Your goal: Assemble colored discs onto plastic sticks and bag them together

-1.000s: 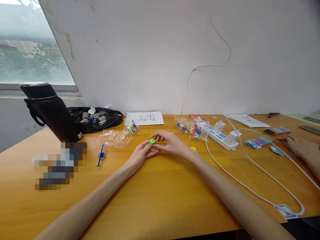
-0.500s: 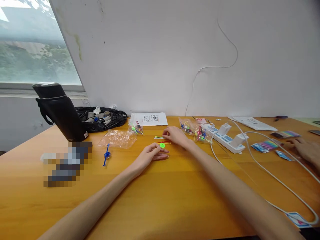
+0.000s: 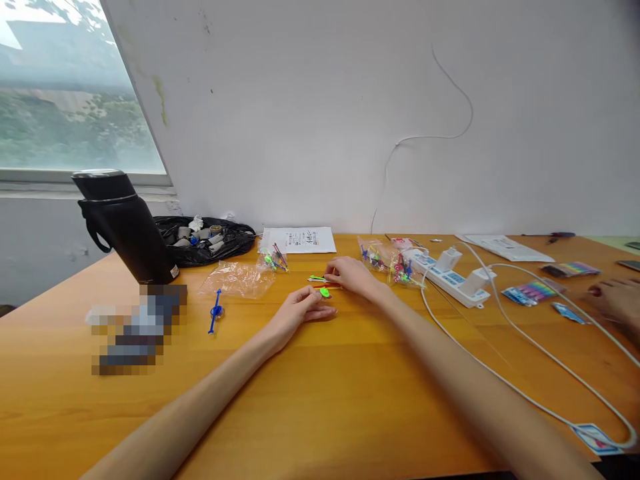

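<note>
Barely shifted since half a second back: left hand [image 3: 299, 312] still flat on the desk [image 3: 320, 400], fingers loosely open, touching a green disc [image 3: 325, 292]. Right hand [image 3: 353, 275] at 1 o'clock from it, pinching a thin green stick [image 3: 317, 278]. Blue spinner [image 3: 215, 311] lying off at 9 o'clock.

surface: wooden table [image 3: 320, 400] | on it: black flask [image 3: 125, 227], power strip [image 3: 450, 275], paper sheet [image 3: 299, 239]
</note>
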The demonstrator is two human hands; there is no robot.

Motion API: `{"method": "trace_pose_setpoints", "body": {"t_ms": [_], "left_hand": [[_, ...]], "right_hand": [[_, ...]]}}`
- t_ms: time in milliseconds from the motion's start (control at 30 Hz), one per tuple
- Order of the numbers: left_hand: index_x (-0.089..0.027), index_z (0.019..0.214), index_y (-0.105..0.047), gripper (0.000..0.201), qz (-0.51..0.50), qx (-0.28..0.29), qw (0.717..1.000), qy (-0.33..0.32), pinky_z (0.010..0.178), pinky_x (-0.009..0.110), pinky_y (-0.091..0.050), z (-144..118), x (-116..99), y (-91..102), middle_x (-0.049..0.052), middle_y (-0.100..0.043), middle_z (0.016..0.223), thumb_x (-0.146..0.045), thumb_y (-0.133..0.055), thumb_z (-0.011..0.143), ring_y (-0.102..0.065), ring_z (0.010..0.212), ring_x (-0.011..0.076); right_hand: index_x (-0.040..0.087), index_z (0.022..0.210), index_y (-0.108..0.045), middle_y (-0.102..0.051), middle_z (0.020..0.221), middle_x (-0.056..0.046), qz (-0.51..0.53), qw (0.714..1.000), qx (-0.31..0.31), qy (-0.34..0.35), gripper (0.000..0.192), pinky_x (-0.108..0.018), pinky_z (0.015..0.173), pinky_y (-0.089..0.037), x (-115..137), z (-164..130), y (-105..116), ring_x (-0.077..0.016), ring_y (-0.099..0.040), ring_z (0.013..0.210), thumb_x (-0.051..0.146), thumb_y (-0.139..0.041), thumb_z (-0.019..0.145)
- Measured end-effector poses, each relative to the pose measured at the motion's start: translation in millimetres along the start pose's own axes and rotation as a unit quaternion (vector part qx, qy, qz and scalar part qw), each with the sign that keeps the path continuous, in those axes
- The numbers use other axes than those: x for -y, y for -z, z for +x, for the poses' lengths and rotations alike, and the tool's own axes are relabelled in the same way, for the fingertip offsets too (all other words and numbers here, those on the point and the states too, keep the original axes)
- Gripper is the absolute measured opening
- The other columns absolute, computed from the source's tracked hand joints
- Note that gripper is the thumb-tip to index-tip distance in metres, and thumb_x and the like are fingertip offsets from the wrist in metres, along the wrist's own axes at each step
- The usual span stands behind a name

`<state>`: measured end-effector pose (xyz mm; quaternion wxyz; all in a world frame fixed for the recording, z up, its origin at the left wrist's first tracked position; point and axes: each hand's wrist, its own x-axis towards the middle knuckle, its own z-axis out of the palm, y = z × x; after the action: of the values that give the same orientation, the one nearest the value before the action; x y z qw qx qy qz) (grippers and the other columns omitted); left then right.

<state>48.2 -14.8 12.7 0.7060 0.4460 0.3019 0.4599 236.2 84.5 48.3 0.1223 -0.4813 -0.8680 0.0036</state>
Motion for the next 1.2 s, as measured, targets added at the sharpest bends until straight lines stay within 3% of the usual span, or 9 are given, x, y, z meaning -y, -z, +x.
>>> {"method": "trace_pose_setpoints", "body": {"t_ms": [200,300,400,500,633,733,867,1033,1200], "left_hand": [[-0.015,0.077,-0.054,0.034,0.006,-0.005,1.0,-0.013,0.098,0.045,-0.053,0.7,-1.8,-0.3,0.012,-0.072,0.099,-0.042,-0.074,0.081,-0.071,0.098,0.0256],[-0.015,0.077,-0.054,0.034,0.008,0.0,1.0,-0.018,0.095,0.043,-0.054,1.4,-0.8,0.7,0.014,-0.072,0.104,-0.041,-0.075,0.08,-0.071,0.099,0.0254],[-0.015,0.076,-0.053,0.034,0.011,0.008,1.0,-0.021,0.097,0.04,-0.053,2.3,1.5,1.9,0.014,-0.073,0.103,-0.04,-0.076,0.08,-0.072,0.097,0.0235],[-0.016,0.078,-0.051,0.036,0.006,0.01,1.0,-0.025,0.099,0.039,-0.051,3.0,4.3,2.9,0.011,-0.074,0.102,-0.037,-0.079,0.077,-0.072,0.097,0.0225],[-0.019,0.088,-0.049,0.039,-0.019,-0.023,0.999,-0.041,0.103,0.043,-0.049,2.9,5.2,2.5,0.007,-0.075,0.1,-0.036,-0.082,0.075,-0.073,0.097,0.0228],[-0.02,0.102,-0.053,0.042,-0.014,-0.043,0.998,-0.048,0.104,0.045,-0.049,2.1,3.6,1.6,0.009,-0.076,0.106,-0.036,-0.082,0.076,-0.073,0.097,0.0232],[-0.018,0.117,-0.06,0.044,0.015,-0.016,0.997,-0.069,0.109,0.043,-0.045,1.1,2.7,1.4,0.012,-0.074,0.115,-0.036,-0.077,0.081,-0.07,0.108,0.0241],[-0.016,0.115,-0.065,0.041,0.046,-0.011,0.996,-0.08,0.109,0.042,-0.044,1.7,3.5,1.6,0.012,-0.075,0.111,-0.037,-0.075,0.082,-0.069,0.11,0.0251],[-0.016,0.112,-0.067,0.041,0.053,-0.025,0.995,-0.08,0.107,0.043,-0.044,2.2,3.7,1.3,0.011,-0.074,0.114,-0.037,-0.078,0.078,-0.069,0.108,0.0265]], "right_hand": [[0.02,0.086,-0.071,-0.073,0.091,-0.006,0.01,0.999,-0.031,0.01,0.016,-0.025,0.069,-0.043,-3.7,-1.4,-9.1,-0.0191,-0.066,0.083,0.03,-0.061,0.092],[0.018,0.086,-0.07,-0.072,0.092,-0.007,0.052,0.996,-0.076,-0.014,0.016,-0.027,0.072,-0.044,-5.7,2.0,-9.7,-0.0191,-0.065,0.084,0.029,-0.059,0.092],[0.017,0.086,-0.068,-0.072,0.092,-0.007,0.156,0.977,-0.144,-0.036,0.016,-0.028,0.076,-0.046,-3.1,2.8,1.8,-0.0189,-0.065,0.084,0.029,-0.058,0.091],[0.017,0.089,-0.065,-0.073,0.088,-0.006,0.319,0.931,-0.178,-0.028,0.021,-0.029,0.078,-0.048,5.3,-7.7,20.7,-0.0178,-0.066,0.082,0.036,-0.057,0.092],[0.019,0.09,-0.06,-0.071,0.08,-0.003,0.479,0.867,-0.13,-0.038,0.031,-0.029,0.074,-0.048,17.4,-40.1,25.5,-0.0159,-0.064,0.076,0.05,-0.058,0.09],[0.018,0.088,-0.062,-0.065,0.072,0.0,0.53,0.839,-0.099,-0.073,0.035,-0.028,0.072,-0.047,20.8,-62.3,7.2,-0.0141,-0.061,0.071,0.053,-0.063,0.086],[0.017,0.096,-0.066,-0.068,0.079,-0.002,0.574,0.809,-0.096,-0.081,0.036,-0.03,0.081,-0.049,23.2,-72.2,-15.2,-0.0156,-0.064,0.08,0.051,-0.067,0.084],[0.018,0.102,-0.064,-0.074,0.093,-0.006,0.587,0.806,-0.066,-0.045,0.032,-0.034,0.09,-0.05,32.9,-72.6,-18.5,-0.0194,-0.069,0.092,0.044,-0.069,0.084],[0.019,0.098,-0.064,-0.074,0.094,-0.006,0.57,0.818,-0.069,-0.044,0.028,-0.034,0.088,-0.052,39.7,-75.7,-16.2,-0.0203,-0.07,0.092,0.042,-0.07,0.084]]}}
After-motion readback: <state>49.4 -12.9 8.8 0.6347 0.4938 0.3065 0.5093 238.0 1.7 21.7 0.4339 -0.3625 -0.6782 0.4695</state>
